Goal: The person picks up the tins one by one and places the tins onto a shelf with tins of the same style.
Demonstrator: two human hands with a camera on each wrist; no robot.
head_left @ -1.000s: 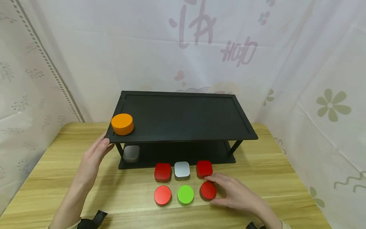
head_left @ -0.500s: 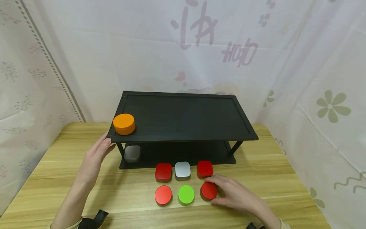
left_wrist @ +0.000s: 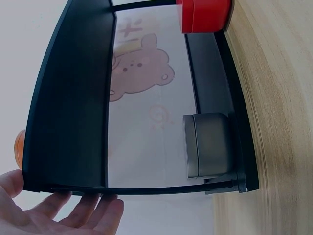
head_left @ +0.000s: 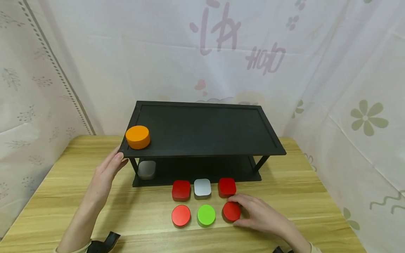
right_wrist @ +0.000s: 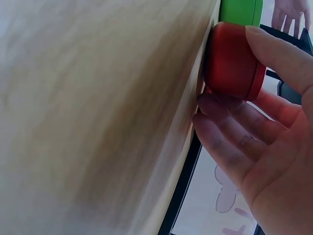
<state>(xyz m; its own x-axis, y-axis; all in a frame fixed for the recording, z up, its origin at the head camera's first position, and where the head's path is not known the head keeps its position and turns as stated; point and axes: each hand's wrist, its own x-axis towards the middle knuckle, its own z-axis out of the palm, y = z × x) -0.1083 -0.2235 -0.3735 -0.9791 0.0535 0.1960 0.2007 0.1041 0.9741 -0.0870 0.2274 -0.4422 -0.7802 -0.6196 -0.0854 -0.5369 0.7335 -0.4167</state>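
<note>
On the wooden table, my right hand [head_left: 260,214] has its thumb and fingers around a dark red round lidded tin [head_left: 231,212]. In the right wrist view the thumb [right_wrist: 279,51] lies on the tin's side, while the other fingers curl behind it. My left hand [head_left: 105,170] touches the left front corner of the black two-tier shelf [head_left: 202,130], its fingers fairly straight along the edge. An orange round tin [head_left: 137,137] sits on the upper tier at left. Below it, a grey square tin [left_wrist: 212,145] stands on the lower tier.
In front of the shelf stand a red square tin [head_left: 181,190], a silver square tin [head_left: 202,188] and another red square tin [head_left: 226,187]. A light red round tin [head_left: 181,215] and a green round tin [head_left: 206,215] stand nearer. Patterned white cloth [head_left: 202,70] hangs behind.
The view has shifted very slightly, so everything sits a little further right in the picture. Both hands keep their places on the shelf edge and at the dark red round tin.
</note>
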